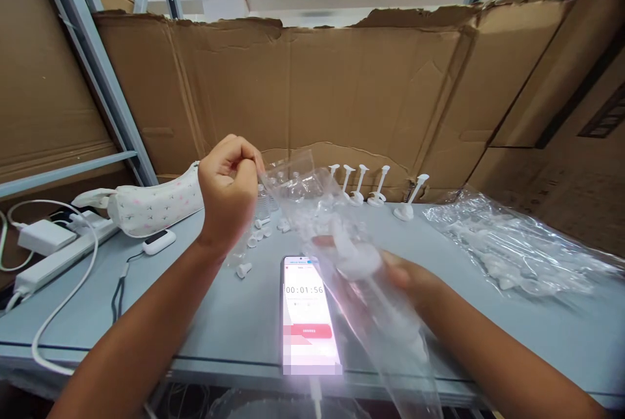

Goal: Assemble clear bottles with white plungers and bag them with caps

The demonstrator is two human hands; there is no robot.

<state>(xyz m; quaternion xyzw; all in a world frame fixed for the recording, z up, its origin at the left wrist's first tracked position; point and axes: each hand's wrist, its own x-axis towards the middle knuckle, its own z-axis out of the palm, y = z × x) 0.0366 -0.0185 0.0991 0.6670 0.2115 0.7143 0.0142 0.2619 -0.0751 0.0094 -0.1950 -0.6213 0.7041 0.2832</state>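
Note:
My left hand [228, 190] is closed in a fist on the top edge of a clear plastic bag [317, 211], holding it up above the table. My right hand [400, 279] reaches into the bag from below and is seen through the plastic, fingers around a white plastic piece [354, 253]. The bag hangs down over the table's front edge. A phone [307, 315] lies flat under the hands, its screen showing a timer at 00:01:56. Small white caps [244, 269] lie loose on the table behind my left hand.
A row of white stemmed plastic parts [378, 188] stands at the back against a cardboard wall [312, 94]. More bagged white parts [508, 243] lie at the right. A patterned pouch [156, 204], power strip [58, 259], adapter and cables sit at the left.

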